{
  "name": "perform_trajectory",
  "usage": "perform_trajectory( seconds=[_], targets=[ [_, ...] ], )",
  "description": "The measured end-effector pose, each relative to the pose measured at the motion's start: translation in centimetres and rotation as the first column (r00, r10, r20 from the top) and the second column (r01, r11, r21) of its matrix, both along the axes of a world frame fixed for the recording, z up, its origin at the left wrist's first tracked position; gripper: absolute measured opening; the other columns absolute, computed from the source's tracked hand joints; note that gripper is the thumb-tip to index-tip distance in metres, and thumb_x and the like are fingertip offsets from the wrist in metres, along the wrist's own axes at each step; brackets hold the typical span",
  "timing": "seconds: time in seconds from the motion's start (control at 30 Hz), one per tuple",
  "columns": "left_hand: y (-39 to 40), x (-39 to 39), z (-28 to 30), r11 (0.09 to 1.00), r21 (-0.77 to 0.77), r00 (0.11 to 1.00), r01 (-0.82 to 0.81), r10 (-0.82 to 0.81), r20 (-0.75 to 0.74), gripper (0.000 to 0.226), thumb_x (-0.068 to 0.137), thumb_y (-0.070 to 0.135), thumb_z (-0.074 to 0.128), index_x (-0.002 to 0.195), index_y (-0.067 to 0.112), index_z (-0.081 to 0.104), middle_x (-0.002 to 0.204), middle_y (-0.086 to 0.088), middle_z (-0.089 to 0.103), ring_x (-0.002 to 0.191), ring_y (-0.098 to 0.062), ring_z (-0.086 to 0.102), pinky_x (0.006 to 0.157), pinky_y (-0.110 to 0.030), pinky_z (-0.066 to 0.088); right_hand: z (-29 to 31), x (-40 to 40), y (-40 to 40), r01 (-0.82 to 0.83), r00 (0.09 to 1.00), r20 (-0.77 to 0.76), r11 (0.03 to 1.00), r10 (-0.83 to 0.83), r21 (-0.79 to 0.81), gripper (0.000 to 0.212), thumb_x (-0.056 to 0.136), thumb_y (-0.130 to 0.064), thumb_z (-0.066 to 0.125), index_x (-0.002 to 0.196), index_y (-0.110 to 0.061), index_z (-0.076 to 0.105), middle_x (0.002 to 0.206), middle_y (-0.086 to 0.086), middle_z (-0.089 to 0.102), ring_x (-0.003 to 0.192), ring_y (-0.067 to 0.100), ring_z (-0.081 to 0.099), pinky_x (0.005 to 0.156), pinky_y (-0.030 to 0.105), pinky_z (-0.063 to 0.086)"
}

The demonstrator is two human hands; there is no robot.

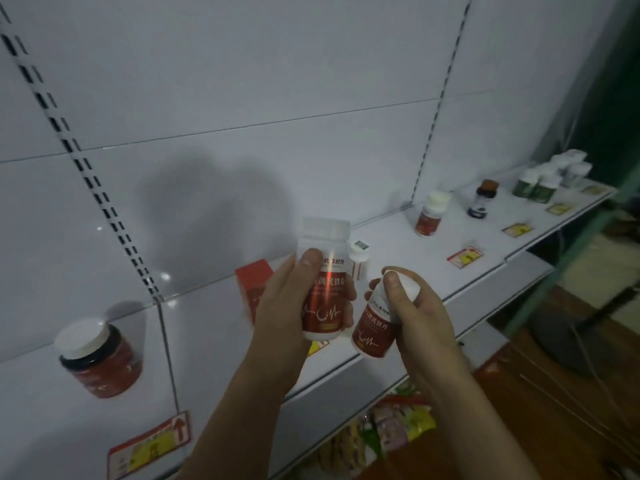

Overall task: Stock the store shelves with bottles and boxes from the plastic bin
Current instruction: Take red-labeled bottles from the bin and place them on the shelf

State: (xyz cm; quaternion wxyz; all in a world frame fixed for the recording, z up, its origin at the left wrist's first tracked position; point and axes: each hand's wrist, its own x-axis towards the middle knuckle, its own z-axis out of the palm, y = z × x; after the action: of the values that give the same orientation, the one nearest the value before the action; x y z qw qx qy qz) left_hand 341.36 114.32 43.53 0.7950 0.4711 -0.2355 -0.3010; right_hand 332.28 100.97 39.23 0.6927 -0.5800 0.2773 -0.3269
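My left hand [291, 306] grips a white-capped bottle with a red label [323, 289], held upright above the white shelf [398, 244]. My right hand [412, 310] holds a second, similar red-label bottle [372, 332], tilted, just right of the first. Behind the left hand stands a red box [251, 282] on the shelf, and a small white bottle [360, 259] shows behind the held one. The plastic bin is out of view.
A dark red jar with a white lid [98, 358] stands at the left. Further right stand a red-label bottle [431, 213], a dark bottle [483, 199] and several green and white bottles [543, 181]. Price tags [465, 257] line the shelf edge. Snack packets [391, 431] lie below.
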Motion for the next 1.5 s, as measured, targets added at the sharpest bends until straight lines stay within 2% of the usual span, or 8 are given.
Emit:
perform_trajectory(
  seconds=[0.17, 0.3, 0.47, 0.67, 0.93, 1.2, 1.33, 1.5],
  targets=[
    [-2.9, 1.7, -0.2, 0.991, -0.026, 0.992, 0.127, -0.127, 0.005, 0.043, 0.089, 0.046, 0.054, 0.105, 0.012, 0.073, 0.082, -0.02, 0.064, 0.057, -0.024, 0.058, 0.053, -0.031, 0.049, -0.1, -0.1, -2.2, 0.077, 0.997, -0.024, 0.997, -0.077, -0.002, 0.038, 0.073, -0.056, 0.065, 0.104, -0.033, 0.068, 0.104, -0.004, 0.074, 0.106, 0.022, 0.069, 0.096, 0.045, 0.055],
    [-5.2, 2.9, -0.3, 0.979, -0.056, 0.98, 0.196, -0.198, -0.024, 0.053, 0.091, 0.045, 0.051, 0.116, -0.001, 0.061, 0.08, -0.02, 0.063, 0.055, -0.025, 0.056, 0.052, -0.03, 0.049, 0.6, 0.1, -4.5, 0.136, 0.991, 0.012, 0.991, -0.136, 0.019, 0.037, 0.077, -0.047, 0.063, 0.109, -0.028, 0.065, 0.098, -0.004, 0.076, 0.087, 0.014, 0.074, 0.07, 0.025, 0.057],
    [-9.4, 2.7, -1.1, 0.962, -0.052, 0.962, 0.269, -0.271, -0.027, 0.066, 0.084, 0.049, 0.062, 0.115, -0.009, 0.057, 0.08, -0.02, 0.062, 0.055, -0.026, 0.055, 0.051, -0.031, 0.049, 0.5, -0.3, -9.4, 0.223, 0.975, 0.003, 0.974, -0.223, 0.052, 0.036, 0.077, -0.044, 0.068, 0.109, -0.028, 0.065, 0.101, -0.003, 0.075, 0.103, 0.02, 0.069, 0.086, 0.034, 0.055],
    [-17.0, 2.6, -2.2, 0.975, -0.01, 0.974, 0.224, -0.224, -0.039, 0.059, 0.088, 0.046, 0.055, 0.122, -0.002, 0.058, 0.084, -0.021, 0.064, 0.059, -0.025, 0.058, 0.055, -0.031, 0.052, -0.6, -1.4, -19.5, 0.217, 0.976, -0.017, 0.976, -0.217, -0.011, 0.024, 0.088, -0.023, 0.072, 0.109, -0.029, 0.063, 0.11, 0.0, 0.07, 0.107, 0.021, 0.067, 0.084, 0.034, 0.054],
    [-29.3, 1.0, -4.0, 0.995, 0.073, 0.994, 0.063, -0.056, -0.098, 0.056, 0.085, 0.043, 0.054, 0.12, 0.0, 0.058, 0.082, -0.017, 0.066, 0.06, -0.024, 0.061, 0.054, -0.03, 0.053, -1.3, 0.1, -36.6, -0.132, 0.98, -0.177, 0.963, 0.091, -0.236, 0.042, 0.072, -0.034, 0.083, 0.11, -0.025, 0.069, 0.112, 0.0, 0.07, 0.105, 0.016, 0.066, 0.086, 0.029, 0.055],
    [-35.4, -0.5, -5.4, 0.985, 0.148, 0.994, -0.092, 0.099, -0.038, 0.041, 0.092, 0.047, 0.05, 0.109, 0.017, 0.071, 0.094, -0.019, 0.068, 0.075, -0.028, 0.064, 0.066, -0.036, 0.053, -1.4, 4.7, -47.7, -0.528, 0.829, -0.436, 0.746, 0.35, -0.407, 0.049, 0.07, -0.024, 0.09, 0.114, -0.027, 0.07, 0.114, -0.011, 0.069, 0.105, 0.002, 0.062, 0.086, 0.022, 0.051],
    [-36.2, -0.8, -5.7, 0.975, 0.163, 0.986, -0.153, 0.161, -0.041, 0.046, 0.091, 0.048, 0.05, 0.114, 0.01, 0.065, 0.095, -0.02, 0.068, 0.075, -0.029, 0.064, 0.067, -0.037, 0.053, -1.8, 7.4, -49.7, -0.598, 0.796, -0.454, 0.636, 0.4, -0.487, 0.046, 0.068, -0.019, 0.092, 0.108, -0.028, 0.07, 0.112, -0.011, 0.069, 0.105, 0.009, 0.063, 0.09, 0.032, 0.057],
    [-36.5, -0.7, -6.5, 0.962, 0.18, 0.978, -0.204, 0.208, -0.003, 0.054, 0.091, 0.051, 0.052, 0.123, 0.007, 0.06, 0.099, -0.021, 0.068, 0.076, -0.029, 0.064, 0.067, -0.036, 0.054, -2.5, 9.9, -50.4, -0.64, 0.769, -0.449, 0.548, 0.456, -0.539, 0.052, 0.067, -0.021, 0.093, 0.113, -0.021, 0.069, 0.111, -0.012, 0.068, 0.102, 0.004, 0.063, 0.085, 0.025, 0.056]
  ],
)
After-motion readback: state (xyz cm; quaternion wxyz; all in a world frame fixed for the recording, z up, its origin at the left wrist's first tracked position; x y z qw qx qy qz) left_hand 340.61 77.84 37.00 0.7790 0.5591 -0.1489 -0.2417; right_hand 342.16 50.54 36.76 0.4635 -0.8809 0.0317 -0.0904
